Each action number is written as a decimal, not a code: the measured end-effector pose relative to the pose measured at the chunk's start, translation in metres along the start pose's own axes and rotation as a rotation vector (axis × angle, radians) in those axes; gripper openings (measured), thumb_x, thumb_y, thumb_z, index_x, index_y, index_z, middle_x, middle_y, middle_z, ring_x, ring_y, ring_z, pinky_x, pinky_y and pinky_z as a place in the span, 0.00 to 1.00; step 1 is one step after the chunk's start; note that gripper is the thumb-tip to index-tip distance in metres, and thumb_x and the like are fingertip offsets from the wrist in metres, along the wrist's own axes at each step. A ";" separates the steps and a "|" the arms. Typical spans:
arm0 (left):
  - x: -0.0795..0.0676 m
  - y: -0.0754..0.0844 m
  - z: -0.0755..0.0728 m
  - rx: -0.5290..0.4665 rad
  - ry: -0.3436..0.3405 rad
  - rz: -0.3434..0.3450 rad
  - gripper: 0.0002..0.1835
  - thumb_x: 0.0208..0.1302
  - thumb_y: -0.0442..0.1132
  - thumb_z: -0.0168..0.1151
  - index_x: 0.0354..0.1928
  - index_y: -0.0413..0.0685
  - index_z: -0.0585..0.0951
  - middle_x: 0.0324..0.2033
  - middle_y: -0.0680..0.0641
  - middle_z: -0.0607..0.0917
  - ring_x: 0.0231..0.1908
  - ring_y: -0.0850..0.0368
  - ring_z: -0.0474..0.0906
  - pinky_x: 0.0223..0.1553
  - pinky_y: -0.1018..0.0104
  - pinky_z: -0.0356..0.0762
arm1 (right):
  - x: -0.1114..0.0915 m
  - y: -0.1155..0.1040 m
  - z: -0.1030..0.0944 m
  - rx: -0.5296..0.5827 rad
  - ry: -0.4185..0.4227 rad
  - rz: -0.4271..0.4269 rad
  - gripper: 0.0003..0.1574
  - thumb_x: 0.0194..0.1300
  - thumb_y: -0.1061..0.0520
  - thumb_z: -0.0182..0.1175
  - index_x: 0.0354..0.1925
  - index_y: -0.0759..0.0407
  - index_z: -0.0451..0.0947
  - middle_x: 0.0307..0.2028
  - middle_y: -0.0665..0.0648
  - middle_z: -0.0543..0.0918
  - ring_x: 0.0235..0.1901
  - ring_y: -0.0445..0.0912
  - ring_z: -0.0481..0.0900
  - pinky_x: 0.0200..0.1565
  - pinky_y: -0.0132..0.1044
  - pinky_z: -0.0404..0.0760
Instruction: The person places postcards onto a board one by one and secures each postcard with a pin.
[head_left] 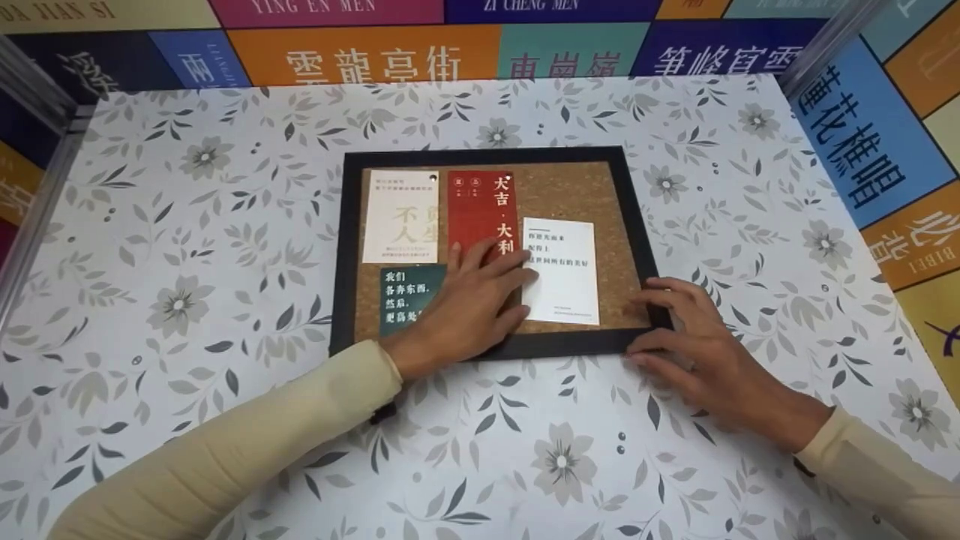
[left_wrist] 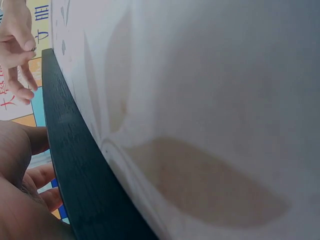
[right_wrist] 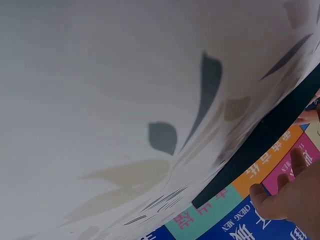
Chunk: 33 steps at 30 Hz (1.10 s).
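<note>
A cork board (head_left: 559,191) in a black frame (head_left: 480,156) lies on the table, with several printed cards on it. My left hand (head_left: 469,307) reaches over its lower edge, fingers spread across the lower part of the red card (head_left: 480,202), fingertips at the left edge of a white card (head_left: 562,292). The hand overlaps a dark green card (head_left: 405,296). At the lower right corner, my right hand (head_left: 705,345) has loosely bent fingers about the frame. In the left wrist view, the frame's side (left_wrist: 75,135) runs past the left hand (left_wrist: 17,170).
A pale card (head_left: 401,225) sits at the board's upper left, with a small pin at its top corner. Floral-patterned covering (head_left: 202,262) spreads over the table. Colourful panels with Chinese lettering (head_left: 375,64) stand behind and to the sides.
</note>
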<state>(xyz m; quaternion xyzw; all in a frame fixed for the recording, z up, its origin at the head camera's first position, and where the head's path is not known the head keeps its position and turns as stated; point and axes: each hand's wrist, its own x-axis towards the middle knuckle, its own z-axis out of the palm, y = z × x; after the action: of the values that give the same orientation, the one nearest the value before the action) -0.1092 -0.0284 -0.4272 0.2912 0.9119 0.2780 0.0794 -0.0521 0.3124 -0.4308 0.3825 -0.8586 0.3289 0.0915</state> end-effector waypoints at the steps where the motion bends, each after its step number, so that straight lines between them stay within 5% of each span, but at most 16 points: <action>1: 0.000 0.000 0.000 0.001 0.001 0.002 0.25 0.81 0.45 0.66 0.75 0.54 0.80 0.83 0.47 0.68 0.85 0.36 0.49 0.81 0.24 0.34 | 0.001 0.001 0.000 0.002 0.012 -0.001 0.17 0.81 0.41 0.65 0.42 0.49 0.92 0.67 0.67 0.80 0.79 0.62 0.63 0.82 0.43 0.55; 7: 0.001 0.000 0.000 0.002 0.002 0.006 0.25 0.81 0.45 0.66 0.76 0.53 0.80 0.83 0.47 0.68 0.85 0.35 0.49 0.81 0.25 0.34 | 0.003 0.004 0.001 0.015 0.033 0.008 0.17 0.81 0.42 0.65 0.43 0.49 0.92 0.65 0.66 0.82 0.78 0.62 0.65 0.82 0.41 0.57; 12: 0.000 -0.001 0.001 0.006 0.004 0.005 0.25 0.81 0.45 0.66 0.76 0.53 0.80 0.83 0.47 0.68 0.85 0.35 0.49 0.81 0.24 0.35 | 0.003 0.006 0.001 0.023 0.035 0.022 0.01 0.74 0.54 0.74 0.43 0.48 0.92 0.64 0.65 0.82 0.78 0.61 0.65 0.81 0.40 0.57; 18: 0.000 -0.001 0.001 0.005 0.008 0.009 0.25 0.81 0.45 0.66 0.75 0.53 0.80 0.83 0.46 0.68 0.85 0.35 0.50 0.81 0.24 0.35 | 0.008 0.005 0.002 0.021 0.049 0.038 0.22 0.56 0.73 0.80 0.42 0.49 0.92 0.63 0.65 0.83 0.77 0.62 0.66 0.81 0.39 0.58; 26: 0.000 0.000 0.001 0.006 0.014 0.010 0.25 0.81 0.44 0.66 0.76 0.53 0.80 0.83 0.47 0.69 0.85 0.35 0.50 0.81 0.24 0.36 | 0.013 0.007 0.002 0.018 0.027 0.088 0.06 0.68 0.64 0.76 0.41 0.54 0.92 0.65 0.65 0.83 0.77 0.64 0.66 0.81 0.40 0.57; 33: 0.000 0.000 0.001 0.016 0.019 0.009 0.25 0.81 0.45 0.66 0.76 0.52 0.80 0.82 0.47 0.70 0.84 0.36 0.52 0.81 0.24 0.38 | 0.020 0.007 0.001 0.024 0.042 0.100 0.16 0.60 0.72 0.79 0.42 0.55 0.92 0.64 0.64 0.83 0.77 0.63 0.66 0.81 0.38 0.57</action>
<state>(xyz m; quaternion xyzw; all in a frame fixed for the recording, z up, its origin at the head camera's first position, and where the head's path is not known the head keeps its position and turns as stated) -0.1089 -0.0275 -0.4284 0.2934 0.9134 0.2739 0.0673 -0.0706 0.3037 -0.4269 0.3334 -0.8704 0.3514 0.0883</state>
